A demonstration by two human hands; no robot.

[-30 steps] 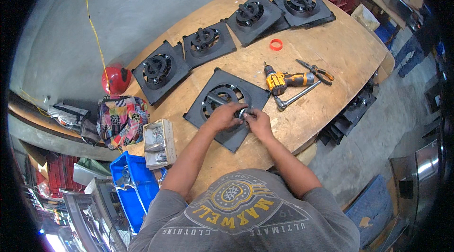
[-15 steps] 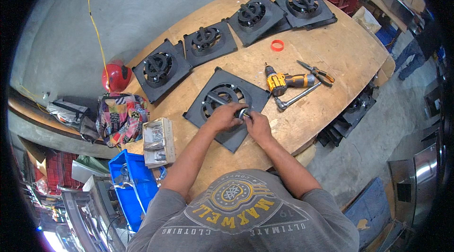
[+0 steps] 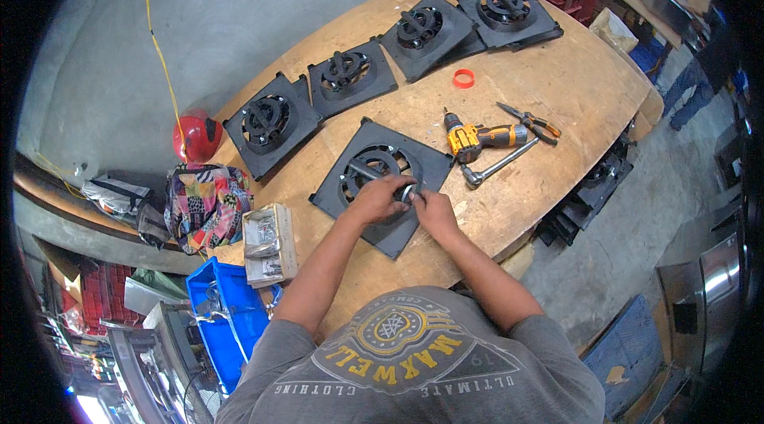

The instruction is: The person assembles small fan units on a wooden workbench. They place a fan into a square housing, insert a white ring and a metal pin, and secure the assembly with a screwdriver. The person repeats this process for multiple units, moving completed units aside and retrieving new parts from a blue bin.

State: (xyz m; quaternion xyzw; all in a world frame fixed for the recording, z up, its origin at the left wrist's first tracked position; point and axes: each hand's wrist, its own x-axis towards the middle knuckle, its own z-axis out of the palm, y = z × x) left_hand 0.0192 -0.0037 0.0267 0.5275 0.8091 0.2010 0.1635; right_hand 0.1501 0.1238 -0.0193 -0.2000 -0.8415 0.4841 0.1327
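Clockwise bearings from the plate's centre, left to right. At 8 o'clock: open box (image 3: pixel 288 245) of small metal hardware, apart from the plate; a dropped part could get lost among similar pieces. Centre: black square plate (image 3: pixel 368 169) with round grille, flat on the table (image 3: pixel 342 297) before the person. Left hand (image 3: pixel 377 200) over its 4–5 o'clock side, fingers narrow, pinching a small round piece (image 3: pixel 407 193); a slackened pinch could drop it through the grille slots. Right hand (image 3: pixel 434 212) meets it, fingers narrow; gripping or only steadying, cannot tell. Uneven push could tilt the piece. At 2 o'clock: drill (image 3: pixel 477 138), close to the plate's corner; turning the plate could knock it.
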